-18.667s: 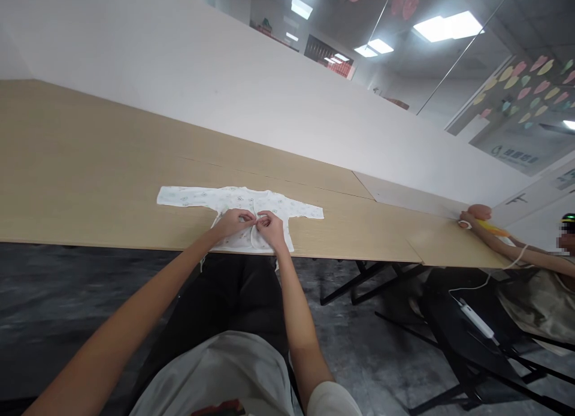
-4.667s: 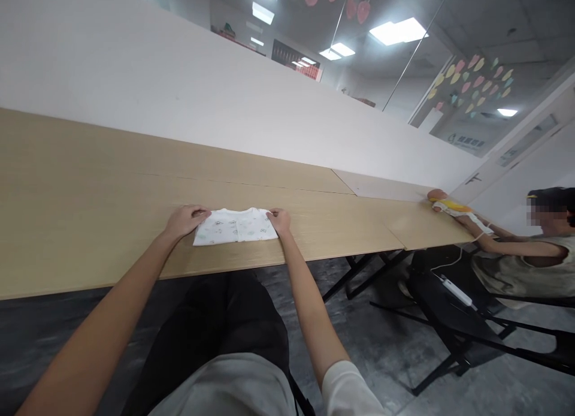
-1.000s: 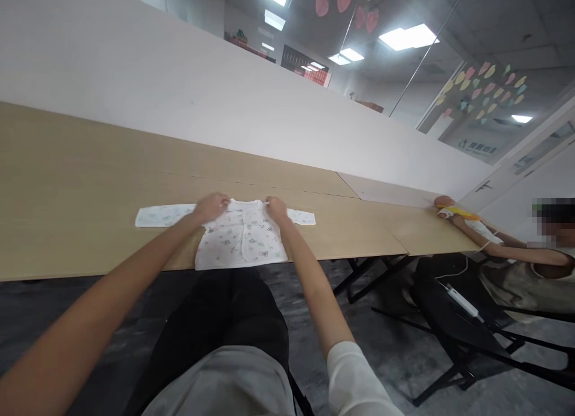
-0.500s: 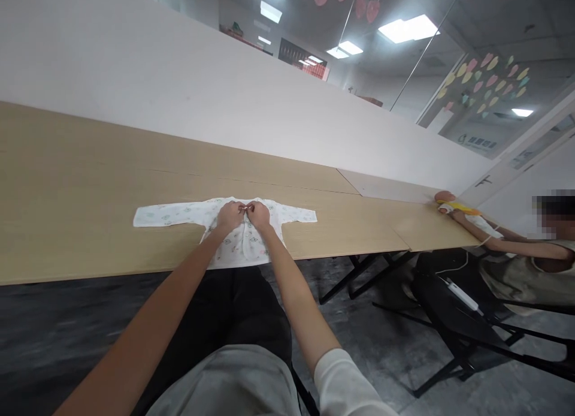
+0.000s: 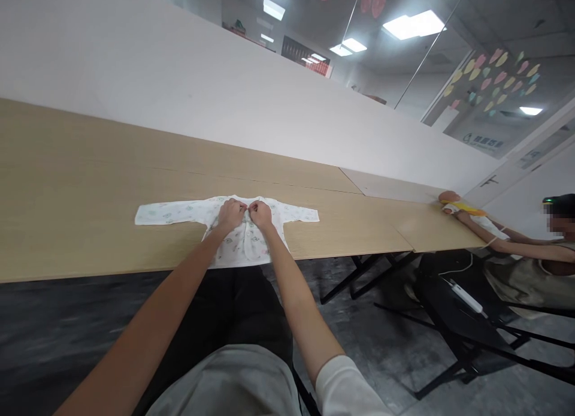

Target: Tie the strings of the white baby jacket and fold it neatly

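Note:
A small white baby shirt (image 5: 233, 248) with a faint print lies spread on the wooden table (image 5: 90, 176), its sleeves stretched out to both sides and its hem at the table's front edge. Near the neckline, at the front opening, my left hand (image 5: 232, 214) pinches the cloth. Close beside it my right hand (image 5: 260, 214) is closed on the other side of the same opening. The fingertips of both hands nearly meet, and whatever small fastening may be between them is too small to make out.
Farther right, another person's arms (image 5: 503, 243) reach to a doll (image 5: 449, 198) in yellow and white on the table. A black folding chair (image 5: 458, 296) carries a white power strip (image 5: 467, 297). A white wall (image 5: 202, 92) runs behind the table.
My fingertips have shifted slightly at the neckline, the right hand a little away from the left. The shirt stays in place, and the view has turned slightly.

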Tool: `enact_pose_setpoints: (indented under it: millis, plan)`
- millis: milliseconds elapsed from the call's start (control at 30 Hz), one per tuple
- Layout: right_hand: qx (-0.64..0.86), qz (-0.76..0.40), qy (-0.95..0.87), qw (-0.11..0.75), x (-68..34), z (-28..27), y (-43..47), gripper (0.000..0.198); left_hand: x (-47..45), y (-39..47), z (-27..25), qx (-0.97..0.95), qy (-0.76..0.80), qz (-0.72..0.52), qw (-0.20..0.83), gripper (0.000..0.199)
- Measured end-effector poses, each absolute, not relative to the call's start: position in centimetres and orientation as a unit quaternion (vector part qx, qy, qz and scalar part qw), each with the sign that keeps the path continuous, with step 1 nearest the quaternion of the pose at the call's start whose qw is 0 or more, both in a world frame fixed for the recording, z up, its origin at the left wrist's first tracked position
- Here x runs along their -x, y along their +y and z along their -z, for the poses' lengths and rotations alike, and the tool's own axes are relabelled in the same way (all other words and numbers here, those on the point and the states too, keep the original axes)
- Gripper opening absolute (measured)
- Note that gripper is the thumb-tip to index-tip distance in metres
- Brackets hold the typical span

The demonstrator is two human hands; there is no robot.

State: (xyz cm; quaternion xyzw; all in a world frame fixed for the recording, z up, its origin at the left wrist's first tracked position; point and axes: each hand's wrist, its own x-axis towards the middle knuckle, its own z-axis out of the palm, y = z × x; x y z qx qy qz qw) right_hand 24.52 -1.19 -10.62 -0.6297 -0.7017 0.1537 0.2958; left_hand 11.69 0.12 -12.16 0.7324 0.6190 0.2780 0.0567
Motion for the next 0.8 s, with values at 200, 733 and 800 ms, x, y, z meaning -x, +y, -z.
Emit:
enact_pose_setpoints:
  millis: [200,733,800]
  plan:
    - [0.635,-0.155,-0.689,0.313,-24.48,10.89,-0.84,0.018,-11.63,0.01,12.17,-0.726,0.614,-0.302,0.069,0.035]
    - [0.608,-0.257,-0.642,0.389,-24.76,10.79,-1.12,0.022,-11.49,-0.15,12.04,-0.737,0.578,-0.337,0.094,0.033]
    - [0.610,-0.253,-0.642,0.390,-24.76,10.86,-1.13,0.025,-11.58,-0.21,12.00,-0.735,0.580,-0.339,0.095,0.031]
